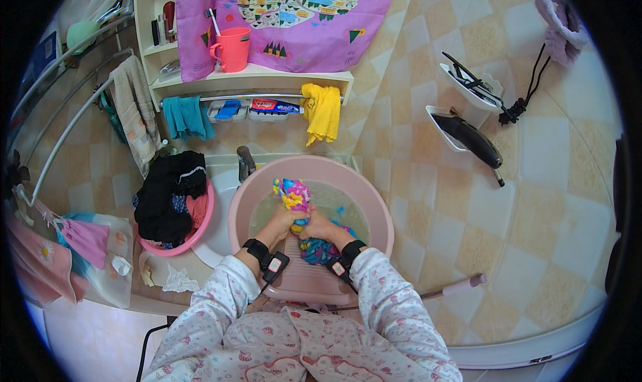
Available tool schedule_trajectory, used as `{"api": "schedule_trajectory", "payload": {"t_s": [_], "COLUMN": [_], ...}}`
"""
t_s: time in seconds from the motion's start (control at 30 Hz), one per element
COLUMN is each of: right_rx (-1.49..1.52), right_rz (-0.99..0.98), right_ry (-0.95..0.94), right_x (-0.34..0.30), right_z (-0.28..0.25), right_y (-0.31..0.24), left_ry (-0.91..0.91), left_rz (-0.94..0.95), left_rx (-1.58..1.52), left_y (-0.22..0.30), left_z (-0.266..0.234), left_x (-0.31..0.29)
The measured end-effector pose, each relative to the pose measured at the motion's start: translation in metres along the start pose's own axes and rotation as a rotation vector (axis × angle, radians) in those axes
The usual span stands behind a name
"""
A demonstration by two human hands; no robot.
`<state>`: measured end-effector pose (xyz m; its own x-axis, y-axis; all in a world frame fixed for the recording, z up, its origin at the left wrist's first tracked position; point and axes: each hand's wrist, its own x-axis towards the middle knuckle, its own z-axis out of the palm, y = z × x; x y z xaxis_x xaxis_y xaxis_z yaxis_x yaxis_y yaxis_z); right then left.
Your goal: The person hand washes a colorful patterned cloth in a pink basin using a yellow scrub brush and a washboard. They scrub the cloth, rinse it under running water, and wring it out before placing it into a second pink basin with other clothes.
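A multicoloured patterned cloth (293,193) is bunched up over a pink washbasin (380,211). My left hand (283,220) is closed around its upper part. Close beside it, my right hand (317,224) grips the same cloth lower down. One end sticks up past my left hand, and the other end (317,251) hangs onto the basin's ridged washboard slope (294,275). Cloudy water (334,198) stands in the basin behind my hands. Each wrist wears a black strap with a small device.
Left of the basin, a pink tub (210,211) is heaped with dark clothes (170,198). A faucet (246,162) rises behind the basin's left rim. Beyond it, a rail holds a teal cloth (188,118) and a yellow cloth (322,113); a red mug (233,49) stands on the shelf above.
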<state>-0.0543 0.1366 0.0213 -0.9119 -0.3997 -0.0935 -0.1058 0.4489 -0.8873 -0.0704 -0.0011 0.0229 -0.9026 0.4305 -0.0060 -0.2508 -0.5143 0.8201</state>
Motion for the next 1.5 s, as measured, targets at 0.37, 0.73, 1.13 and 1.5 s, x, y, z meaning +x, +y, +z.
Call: {"api": "schedule_trajectory", "payload": {"t_s": [0.37,0.73,1.13,1.5], "right_rx": [-0.804,-0.552,-0.416,0.053], "right_rz": [-0.134,-0.109,-0.108,-0.015], "right_ry": [0.699,0.642,0.302,0.225], "right_x": [-0.036,-0.024,-0.004,0.000], "right_z": [0.061,0.041,0.019,0.004], "right_y": [-0.037,-0.033,0.012,-0.001], "left_ry": [0.575,0.523,0.174,0.066], "left_rz": [-0.151,0.017,-0.008,0.073], "left_rx": [-0.502,-0.164,0.053,0.194], "left_y": [-0.020,-0.011,-0.013,0.005], "left_z": [-0.010,0.017,-0.003,0.006], "left_x": [0.013,-0.011,0.001,0.002]}}
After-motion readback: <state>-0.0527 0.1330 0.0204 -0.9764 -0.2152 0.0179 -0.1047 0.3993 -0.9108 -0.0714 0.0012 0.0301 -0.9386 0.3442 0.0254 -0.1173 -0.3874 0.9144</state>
